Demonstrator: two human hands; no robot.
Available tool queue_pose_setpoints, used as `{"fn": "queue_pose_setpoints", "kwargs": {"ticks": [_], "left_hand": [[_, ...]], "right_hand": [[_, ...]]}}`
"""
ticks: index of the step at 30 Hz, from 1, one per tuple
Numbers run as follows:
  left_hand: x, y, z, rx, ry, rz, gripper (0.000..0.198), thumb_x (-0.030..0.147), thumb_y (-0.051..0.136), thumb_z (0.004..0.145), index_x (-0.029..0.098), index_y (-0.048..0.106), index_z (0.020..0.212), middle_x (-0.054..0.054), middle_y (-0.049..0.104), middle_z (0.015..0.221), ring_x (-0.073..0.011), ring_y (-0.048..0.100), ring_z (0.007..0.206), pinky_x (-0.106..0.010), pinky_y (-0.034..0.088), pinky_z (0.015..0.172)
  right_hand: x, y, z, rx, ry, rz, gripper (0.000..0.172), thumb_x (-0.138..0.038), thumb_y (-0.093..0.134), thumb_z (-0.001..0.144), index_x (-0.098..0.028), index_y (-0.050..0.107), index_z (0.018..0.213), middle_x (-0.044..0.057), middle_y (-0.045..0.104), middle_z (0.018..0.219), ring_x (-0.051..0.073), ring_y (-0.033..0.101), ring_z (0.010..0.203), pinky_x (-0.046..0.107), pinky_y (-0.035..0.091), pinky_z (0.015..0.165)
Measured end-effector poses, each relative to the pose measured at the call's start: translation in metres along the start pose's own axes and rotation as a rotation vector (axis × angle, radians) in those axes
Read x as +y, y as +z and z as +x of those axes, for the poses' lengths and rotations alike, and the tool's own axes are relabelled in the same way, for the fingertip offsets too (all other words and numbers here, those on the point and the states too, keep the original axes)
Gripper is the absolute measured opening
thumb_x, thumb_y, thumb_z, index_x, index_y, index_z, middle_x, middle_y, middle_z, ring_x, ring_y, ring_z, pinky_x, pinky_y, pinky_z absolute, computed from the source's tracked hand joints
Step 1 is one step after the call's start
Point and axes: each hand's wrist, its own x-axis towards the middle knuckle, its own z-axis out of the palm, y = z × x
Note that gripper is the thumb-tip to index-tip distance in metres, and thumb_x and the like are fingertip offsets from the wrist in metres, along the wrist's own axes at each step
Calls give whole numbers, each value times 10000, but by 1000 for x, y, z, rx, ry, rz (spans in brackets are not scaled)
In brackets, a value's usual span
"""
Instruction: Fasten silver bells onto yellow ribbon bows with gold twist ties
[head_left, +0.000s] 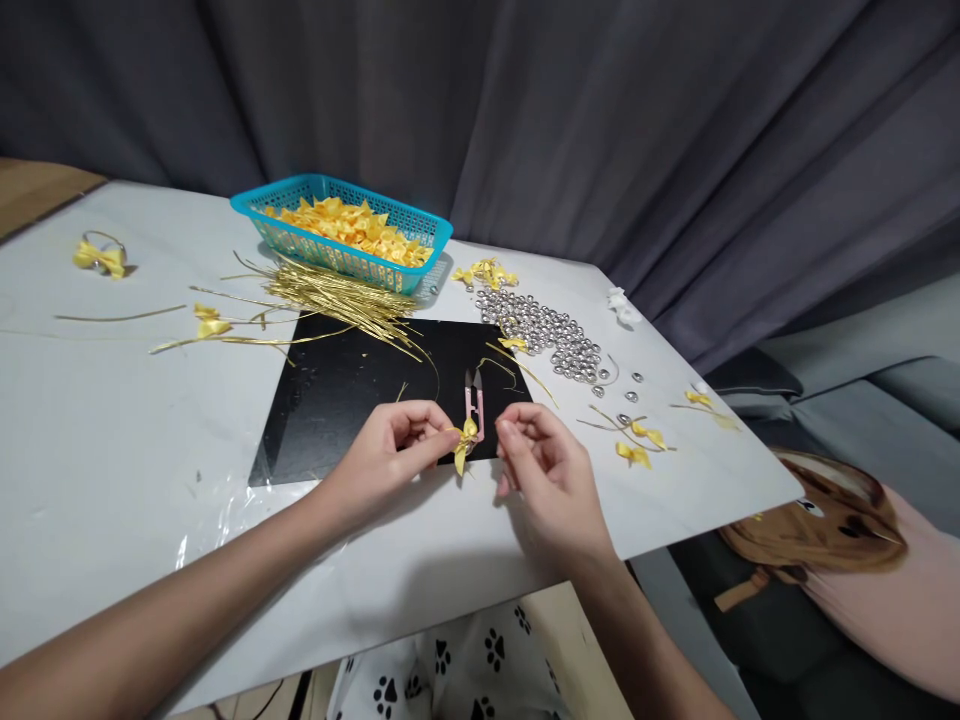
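Observation:
Between the thumb and forefinger of my left hand [401,442] is a small yellow ribbon bow [463,452], pinched at its left side above the near edge of the black mat [330,385]. To its right, my right hand [553,468] is closed in a pinch, slightly apart from the bow; anything in its fingertips is too small to make out. Pink-handled thread snips [480,410] lie on the mat just behind the bow, blades pointing away. A bundle of gold wire ties [341,300] spreads over the mat's far edge.
A blue basket [259,228] of yellow bows stands at the back of the white table [112,420]. Silver beads [544,330] are heaped right of the mat. Loose bows with wire [634,455] lie at the right, and a bow on a ring [101,258] at far left.

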Motion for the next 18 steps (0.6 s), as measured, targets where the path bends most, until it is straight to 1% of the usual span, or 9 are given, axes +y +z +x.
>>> {"fn": "queue_pose_setpoints", "kwargs": {"ticks": [3, 7, 10, 12, 13, 15, 16, 18], "left_hand": [[1, 1, 0, 12, -10, 30, 236, 343, 574, 723, 151, 526, 595, 38, 417, 516, -83, 347, 493, -225, 245, 483], [1, 1, 1, 62, -38, 73, 232, 337, 566, 713, 159, 499, 579, 46, 387, 504, -82, 329, 486, -227, 238, 479], [-1, 1, 3, 130, -50, 98, 225, 345, 535, 730, 156, 517, 610, 50, 377, 490, -83, 315, 477, -229, 230, 473], [-2, 1, 3, 142, -50, 110, 231, 350, 520, 745, 152, 526, 626, 49, 383, 488, -84, 316, 477, -229, 234, 473], [-2, 1, 3, 134, -51, 116, 234, 350, 520, 750, 150, 526, 628, 49, 385, 490, -84, 318, 478, -228, 236, 474], [-1, 2, 3, 115, -59, 121, 234, 343, 521, 763, 149, 529, 632, 49, 395, 496, -84, 334, 481, -224, 246, 478], [-1, 2, 3, 107, -60, 115, 233, 337, 520, 770, 150, 529, 632, 46, 407, 501, -85, 350, 485, -223, 258, 483], [0, 3, 4, 91, -52, 81, 233, 327, 508, 791, 154, 531, 637, 35, 451, 516, -92, 387, 501, -224, 290, 500]], "right_hand": [[-7, -15, 5, 60, -33, 111, 180, -347, 599, 812, -181, 531, 833, -59, 410, 606, 20, 282, 405, 136, 232, 336], [-22, -41, 10, 216, -197, 141, 150, -292, 632, 794, -177, 544, 833, -56, 398, 594, 30, 284, 434, 153, 197, 363], [-34, -55, 12, 429, -397, 40, 119, -261, 627, 800, -173, 553, 833, -53, 409, 583, 42, 318, 439, 172, 209, 368], [-43, -61, 11, 565, -560, -33, 103, -237, 623, 800, -165, 554, 825, -55, 414, 562, 48, 328, 422, 189, 211, 358], [-47, -62, 11, 602, -631, -54, 96, -227, 619, 801, -162, 550, 815, -59, 413, 545, 51, 320, 406, 197, 203, 350], [-53, -62, 10, 616, -732, -49, 88, -210, 610, 801, -162, 537, 794, -72, 392, 509, 51, 282, 377, 207, 181, 339], [-54, -61, 8, 614, -750, -31, 85, -203, 605, 806, -167, 529, 793, -75, 384, 507, 51, 275, 379, 208, 183, 343], [-54, -53, 3, 586, -711, 12, 73, -199, 583, 832, -185, 512, 823, -67, 383, 541, 55, 293, 408, 208, 207, 364]]}}
